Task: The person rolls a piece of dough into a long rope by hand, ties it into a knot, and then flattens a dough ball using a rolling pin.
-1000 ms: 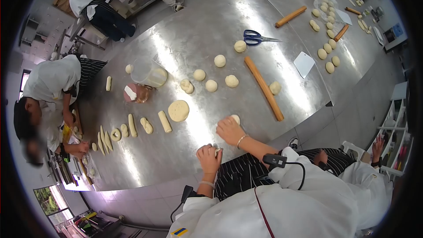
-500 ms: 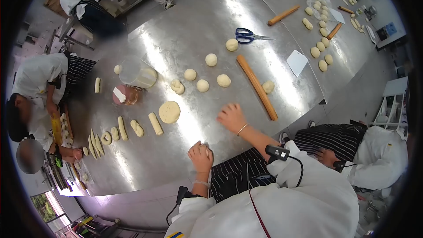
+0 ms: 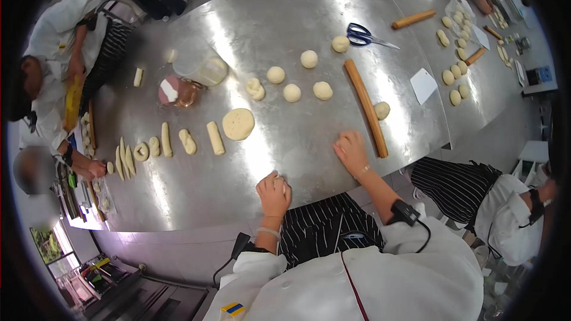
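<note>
My left hand (image 3: 274,194) rests at the near edge of the steel table, its fingers curled in. Something pale shows at its fingertips, too small to make out. My right hand (image 3: 351,151) is over the table, fingers loosely bent and apart, with nothing seen in it. Just to its right lies a long wooden rolling pin (image 3: 366,110), with a dough ball (image 3: 382,110) beside it. A flat dough round (image 3: 238,124) and a dough roll (image 3: 215,138) lie beyond my left hand. Farther back are several dough balls (image 3: 291,93) and a knotted dough piece (image 3: 255,89).
Shaped dough pieces (image 3: 166,139) line the left side. Behind them stand a clear plastic tub (image 3: 199,65) and a jar (image 3: 185,94). Scissors (image 3: 363,35) and a white scraper (image 3: 423,87) lie at the back. Co-workers stand left (image 3: 65,41) and right (image 3: 499,220).
The view has shifted, so the table's things appear farther right and higher. My right hand has drawn closer to the rolling pin's near end. My left hand stays curled at the table edge.
</note>
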Tool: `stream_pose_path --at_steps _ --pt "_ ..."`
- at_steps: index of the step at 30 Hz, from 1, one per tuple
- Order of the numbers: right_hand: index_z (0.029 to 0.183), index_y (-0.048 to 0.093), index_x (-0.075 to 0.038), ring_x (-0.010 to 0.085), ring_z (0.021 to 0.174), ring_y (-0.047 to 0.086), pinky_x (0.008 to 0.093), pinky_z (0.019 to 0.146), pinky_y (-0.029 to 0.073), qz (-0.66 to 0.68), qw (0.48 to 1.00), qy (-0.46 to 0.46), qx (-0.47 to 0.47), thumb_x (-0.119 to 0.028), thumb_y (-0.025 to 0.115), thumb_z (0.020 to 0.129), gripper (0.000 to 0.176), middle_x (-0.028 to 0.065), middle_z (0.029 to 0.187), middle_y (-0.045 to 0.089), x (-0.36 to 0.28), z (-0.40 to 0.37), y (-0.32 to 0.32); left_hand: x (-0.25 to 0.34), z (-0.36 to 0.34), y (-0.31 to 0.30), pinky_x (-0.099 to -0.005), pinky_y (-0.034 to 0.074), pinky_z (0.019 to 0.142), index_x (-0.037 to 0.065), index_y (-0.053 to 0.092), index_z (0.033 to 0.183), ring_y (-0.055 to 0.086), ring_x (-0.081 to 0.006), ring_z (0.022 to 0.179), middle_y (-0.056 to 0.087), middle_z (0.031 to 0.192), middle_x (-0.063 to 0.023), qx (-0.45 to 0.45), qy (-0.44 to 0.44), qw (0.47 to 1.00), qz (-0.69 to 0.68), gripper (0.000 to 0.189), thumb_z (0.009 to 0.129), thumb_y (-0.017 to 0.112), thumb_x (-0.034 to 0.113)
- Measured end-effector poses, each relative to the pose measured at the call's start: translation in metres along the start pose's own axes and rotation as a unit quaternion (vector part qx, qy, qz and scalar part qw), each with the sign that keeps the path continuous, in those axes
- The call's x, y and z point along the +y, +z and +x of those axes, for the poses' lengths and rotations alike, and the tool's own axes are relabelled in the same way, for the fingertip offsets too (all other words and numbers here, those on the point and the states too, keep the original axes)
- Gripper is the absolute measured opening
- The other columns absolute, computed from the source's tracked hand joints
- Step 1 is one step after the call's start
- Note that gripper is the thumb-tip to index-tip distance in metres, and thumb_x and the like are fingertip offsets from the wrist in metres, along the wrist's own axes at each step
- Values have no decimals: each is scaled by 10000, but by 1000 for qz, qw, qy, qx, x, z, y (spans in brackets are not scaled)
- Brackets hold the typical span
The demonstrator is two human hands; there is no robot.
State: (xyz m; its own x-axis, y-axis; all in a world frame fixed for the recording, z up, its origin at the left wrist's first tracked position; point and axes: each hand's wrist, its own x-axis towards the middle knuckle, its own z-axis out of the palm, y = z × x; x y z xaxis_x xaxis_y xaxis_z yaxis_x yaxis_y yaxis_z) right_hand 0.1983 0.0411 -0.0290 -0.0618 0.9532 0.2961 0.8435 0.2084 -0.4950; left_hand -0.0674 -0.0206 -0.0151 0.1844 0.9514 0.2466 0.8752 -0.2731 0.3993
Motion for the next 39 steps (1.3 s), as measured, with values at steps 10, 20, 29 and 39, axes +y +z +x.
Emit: stream_pose_path --at_steps 10,20,29,39 --pt "782 592 -59 314 877 502 459 771 402 -15 998 -42 -40 -123 695 763 122 89 902 563 -18 40 15 -9 -11 7 -440 394 912 76 581 987 512 -301 1066 560 1146 -119 -26 -19 999 -35 253 753 638 151" --pt "756 548 -77 321 942 489 491 848 377 -40 979 -187 -76 -137 705 753 168 103 939 523 -64 12 31 -8 -7 9 -432 395 923 62 558 1023 496 -295 1092 533 1180 -110 -27 -20 999 -5 277 775 630 162" --pt "736 508 -74 376 1048 476 568 955 344 36 983 -146 -108 -110 742 681 242 125 1008 536 -58 -58 -2 -6 -9 9 -413 376 953 61 541 1064 468 -295 1126 519 1196 -123 -51 -31 998 2 360 756 659 204" --pt "772 561 -72 343 1004 500 509 928 367 129 991 -5 -29 -143 701 753 157 95 892 553 0 -42 12 -7 -6 5 -430 359 982 58 538 1059 460 -292 1145 517 1199 -133 -52 -17 998 -9 345 768 649 206"
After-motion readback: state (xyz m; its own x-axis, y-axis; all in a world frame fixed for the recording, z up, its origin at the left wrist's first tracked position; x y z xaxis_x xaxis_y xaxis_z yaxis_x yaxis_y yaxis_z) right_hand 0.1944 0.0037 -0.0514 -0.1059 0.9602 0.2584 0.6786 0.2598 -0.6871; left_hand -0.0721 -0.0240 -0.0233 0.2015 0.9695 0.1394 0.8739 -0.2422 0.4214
